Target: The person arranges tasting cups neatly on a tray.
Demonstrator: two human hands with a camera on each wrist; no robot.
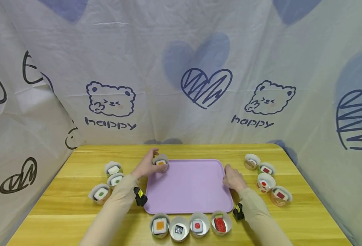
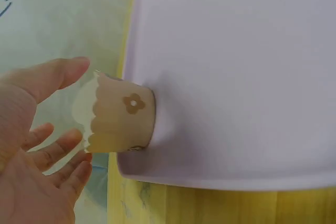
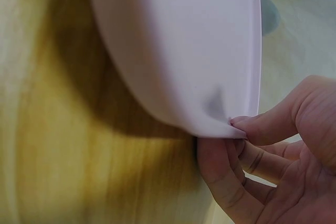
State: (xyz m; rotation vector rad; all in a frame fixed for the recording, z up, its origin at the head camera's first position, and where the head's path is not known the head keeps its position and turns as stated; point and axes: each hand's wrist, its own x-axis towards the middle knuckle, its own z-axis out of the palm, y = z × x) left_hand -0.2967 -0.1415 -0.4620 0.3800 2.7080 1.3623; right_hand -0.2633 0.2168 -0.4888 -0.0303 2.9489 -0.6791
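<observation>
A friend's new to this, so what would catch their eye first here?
The big lilac tray mid-table, its right edge pinched by the right grip. One paper cup stands in the tray's far left corner, beside the left grip. Behind hangs a pale cloth with blue hearts and bears.

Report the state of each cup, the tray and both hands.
Tray: carries one corner cup.
Corner cup: upright, filled.
Left hand: open at the corner cup.
Right hand: pinches tray's rim.
Near cups: four, upright, filled.
Left cups: three, upright, filled.
Right cups: four, upright, filled.
</observation>
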